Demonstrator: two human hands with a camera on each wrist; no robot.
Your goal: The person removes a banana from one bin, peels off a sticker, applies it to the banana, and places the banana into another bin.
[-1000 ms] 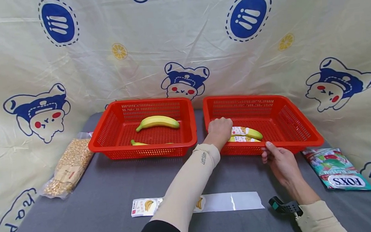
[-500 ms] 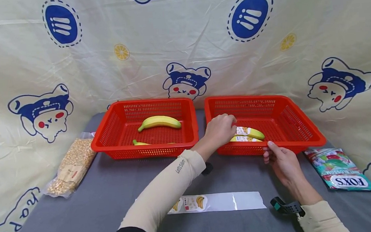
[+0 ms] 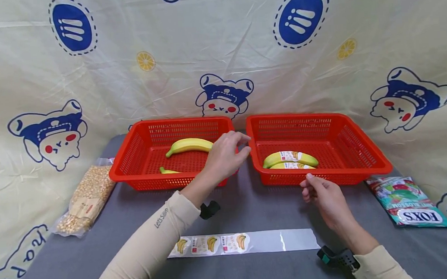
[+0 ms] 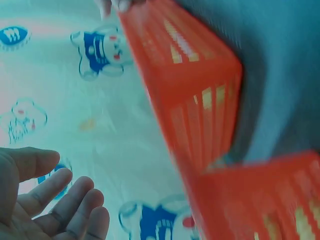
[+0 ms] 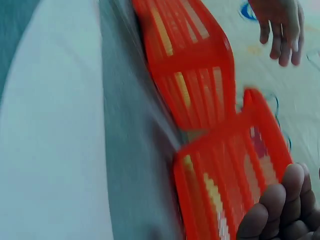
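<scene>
My left hand hovers over the right end of the left red basket, holding nothing, its fingers loosely bent. In the left wrist view those fingers are spread apart from the thumb. One yellow banana lies in this basket; a second banana is mostly hidden behind the front wall. The right red basket contains two bananas side by side, the rear banana and the front banana, each bearing a white label. Just below that basket's front rim is my right hand, fingers loosely curled around nothing.
A strip of banana labels lies on the grey table in front. A bag of corn kernels sits at left, a green Fox's bag at right. A printed cloth hangs behind the baskets.
My left hand has withdrawn from the right basket leftward to the left basket's edge, uncovering the labelled bananas. My right hand has come off the right basket's front rim, slightly leftward.
</scene>
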